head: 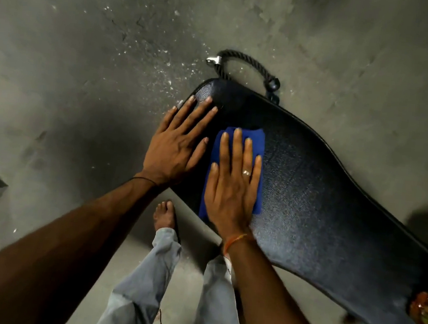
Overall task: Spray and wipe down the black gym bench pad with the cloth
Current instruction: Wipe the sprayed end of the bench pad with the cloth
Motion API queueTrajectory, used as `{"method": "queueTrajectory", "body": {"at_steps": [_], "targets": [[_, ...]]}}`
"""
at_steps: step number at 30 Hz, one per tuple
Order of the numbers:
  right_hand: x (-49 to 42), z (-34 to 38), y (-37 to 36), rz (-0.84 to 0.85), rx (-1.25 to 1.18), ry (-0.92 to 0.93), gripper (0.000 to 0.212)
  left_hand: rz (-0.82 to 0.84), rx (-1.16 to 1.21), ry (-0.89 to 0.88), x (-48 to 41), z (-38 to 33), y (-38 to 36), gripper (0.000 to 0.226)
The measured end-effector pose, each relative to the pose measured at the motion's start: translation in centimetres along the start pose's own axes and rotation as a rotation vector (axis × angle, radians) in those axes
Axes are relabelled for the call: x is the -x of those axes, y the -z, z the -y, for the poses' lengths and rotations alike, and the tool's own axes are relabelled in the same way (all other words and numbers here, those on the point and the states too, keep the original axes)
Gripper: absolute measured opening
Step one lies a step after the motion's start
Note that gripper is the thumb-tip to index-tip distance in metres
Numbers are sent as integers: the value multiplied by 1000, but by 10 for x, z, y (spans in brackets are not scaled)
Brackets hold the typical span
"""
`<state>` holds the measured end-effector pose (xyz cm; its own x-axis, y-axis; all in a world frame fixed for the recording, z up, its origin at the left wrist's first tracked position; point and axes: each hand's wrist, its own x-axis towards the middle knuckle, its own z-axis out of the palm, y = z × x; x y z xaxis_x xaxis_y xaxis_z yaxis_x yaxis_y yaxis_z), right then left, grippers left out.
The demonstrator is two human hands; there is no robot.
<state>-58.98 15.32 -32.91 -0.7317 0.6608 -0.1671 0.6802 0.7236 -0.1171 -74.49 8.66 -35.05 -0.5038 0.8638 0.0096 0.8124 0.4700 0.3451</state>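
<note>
The concrete floor [88, 43] fills the head view; it is grey, stained and speckled with white flecks beyond the fingertips of the left hand. The black gym bench pad [335, 201], serving here as the worktop, runs diagonally from just beyond the left fingertips down toward the lower right edge. Its textured surface shows a faint sheen to the right of the right-hand fingers.

Both bare forearms enter from the bottom edge. The person's grey trousers [148, 273] and one bare foot [165, 216] appear below and between the wrists, on the floor beside the pad's near edge.

The blue cloth [236, 137] lies folded flat on the pad, directly under the right hand [231, 190]. The cloth extends past the right fingertips and a little past the heel of the palm. The right fingers are extended, slightly apart, and pressed flat on the cloth; they are not curled around it. A ring sits on one of them.

The left hand [175, 147] rests palm down on the pad's narrow end, just beside the cloth without touching it. Its fingers [200, 110] are spread apart and flat and hold nothing.

A black rope handle [247, 65] with a metal fitting lies on the floor just beyond the pad's far end, ahead of both sets of fingertips. An orange-and-green object [426, 313], too blurred to identify, sits on the pad at the right edge, well apart from the right fingers.
</note>
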Motion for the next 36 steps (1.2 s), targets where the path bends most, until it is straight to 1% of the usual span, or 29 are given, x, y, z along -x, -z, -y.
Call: {"method": "queueTrajectory", "body": {"at_steps": [3, 6, 7, 9, 10, 12, 14, 16, 18, 21, 23, 25, 27, 29, 30, 31, 32, 33, 34, 36], "targets": [[-67, -2, 8, -80, -1, 0, 61, -7, 16, -7, 0, 0, -1, 59], [-124, -1, 14, -76, -36, -59, 61, -13, 34, -9, 0, 0, -1, 59], [-128, 1, 13, -74, -49, -73, 60, -18, 47, -1, 1, 0, -1, 59], [-105, 8, 11, -98, -44, -81, 61, -41, 91, 28, 3, 1, -2, 58], [-80, 14, 9, -96, -22, -62, 61, -55, 115, 39, 3, 1, -3, 58], [-19, 24, 3, -39, -12, 8, 61, -74, 161, 53, 3, 3, -5, 57], [11, 25, -2, -11, -29, 73, 61, -69, 185, 58, 2, 7, -7, 57], [-10, 19, -1, -10, -36, 82, 61, -76, 196, 42, 2, 7, -8, 57], [-54, 19, 3, -54, -24, 75, 60, -109, 209, 45, 2, 5, -7, 56], [-112, 21, 11, -73, -69, 6, 61, -122, 222, 80, 5, 2, -4, 55], [-118, 24, 11, -61, -109, -23, 62, -118, 234, 92, 5, 1, -4, 54], [-94, 30, 11, -76, -146, -6, 64, -127, 269, 89, 4, 1, -3, 54], [-59, 35, 8, -43, -260, 59, 65, -138, 359, 91, 3, 2, -2, 53], [-36, 35, 11, 49, -521, 112, 67, -119, 455, 135, 6, 4, 1, 54], [-34, 28, 16, 88, -684, 105, 67, -114, 481, 157, 7, 3, 2, 55], [-36, 18, 22, 105, -829, 85, 65, -119, 495, 184, 9, 2, 3, 56], [-38, 5, 27, 93, -904, 66, 61, -136, 496, 215, 11, -1, 4, 57], [-39, -12, 30, 57, -875, 48, 57, -163, 479, 243, 15, -6, 7, 58], [-40, -31, 30, 10, -758, 38, 54, -190, 442, 252, 17, -12, 11, 60], [-37, -65, 24, -54, -430, 53, 54, -207, 326, 201, 18, -27, 21, 68]]}}
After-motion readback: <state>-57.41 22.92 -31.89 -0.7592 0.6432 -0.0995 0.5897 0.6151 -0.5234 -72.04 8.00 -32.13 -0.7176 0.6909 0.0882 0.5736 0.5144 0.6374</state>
